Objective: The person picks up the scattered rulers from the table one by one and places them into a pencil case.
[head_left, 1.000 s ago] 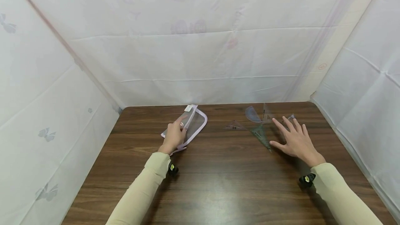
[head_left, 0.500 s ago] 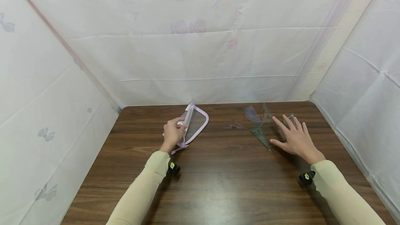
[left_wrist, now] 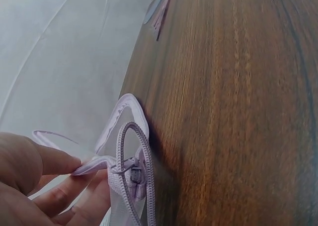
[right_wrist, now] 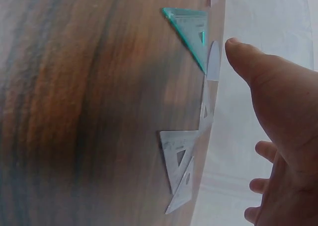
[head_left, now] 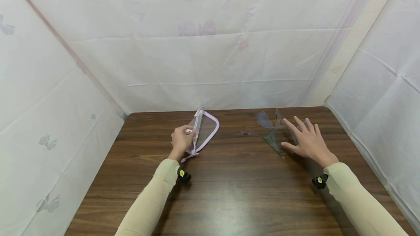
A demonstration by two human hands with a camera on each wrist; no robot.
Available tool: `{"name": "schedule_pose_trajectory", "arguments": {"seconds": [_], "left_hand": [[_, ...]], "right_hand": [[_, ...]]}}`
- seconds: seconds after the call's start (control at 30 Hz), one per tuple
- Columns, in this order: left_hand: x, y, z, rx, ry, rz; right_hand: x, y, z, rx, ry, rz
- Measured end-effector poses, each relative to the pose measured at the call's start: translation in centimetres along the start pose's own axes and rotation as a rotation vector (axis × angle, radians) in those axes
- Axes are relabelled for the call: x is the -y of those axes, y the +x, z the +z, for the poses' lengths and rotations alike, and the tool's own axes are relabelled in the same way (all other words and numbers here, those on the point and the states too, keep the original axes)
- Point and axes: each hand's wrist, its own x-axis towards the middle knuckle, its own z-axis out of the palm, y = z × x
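Observation:
My left hand (head_left: 181,140) pinches the zip edge of a mesh pouch (head_left: 208,128) with lilac trim, lifting that edge so the mouth gapes a little. In the left wrist view, thumb and fingers grip the lilac edge beside the zip slider, which carries a looped cord pull (left_wrist: 120,146). My right hand (head_left: 307,142) hovers with fingers spread above the table, holding nothing. Near it lie a green set square (head_left: 273,142), a bluish protractor (head_left: 264,120) and a clear set square (head_left: 279,120). Two more clear set squares (right_wrist: 175,149) overlap in the right wrist view.
A pinkish transparent set square (head_left: 246,132) lies between the pouch and the green one. The dark wood table (head_left: 226,185) ends at a pale sheet wall (head_left: 216,94) behind, with sheets on both sides too.
The left hand has closed its fingers on the pouch's zip edge and raised it, opening the pouch's mouth. My right hand has shifted slightly left and up.

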Motion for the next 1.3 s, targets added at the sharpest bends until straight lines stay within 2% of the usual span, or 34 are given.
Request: {"name": "schedule_pose_trajectory", "arguments": {"seconds": [0.3,0.57,0.93,1.3], "left_hand": [[-0.1,-0.2,0.2,0.019,-0.029,-0.030],[-0.2,-0.3,0.0,0.098,-0.186,-0.100],[0.6,0.0,0.3,0.175,-0.408,-0.163],[1.4,0.4,0.4,0.203,-0.517,-0.177]], "right_hand": [[0.9,1.0,-0.6,0.004,0.025,-0.011],[1.9,2.5,-0.5,0.033,0.058,-0.008],[3.3,4.9,0.2,0.054,0.113,-0.011],[5.6,7.1,0.8,0.096,0.231,-0.071]]}}
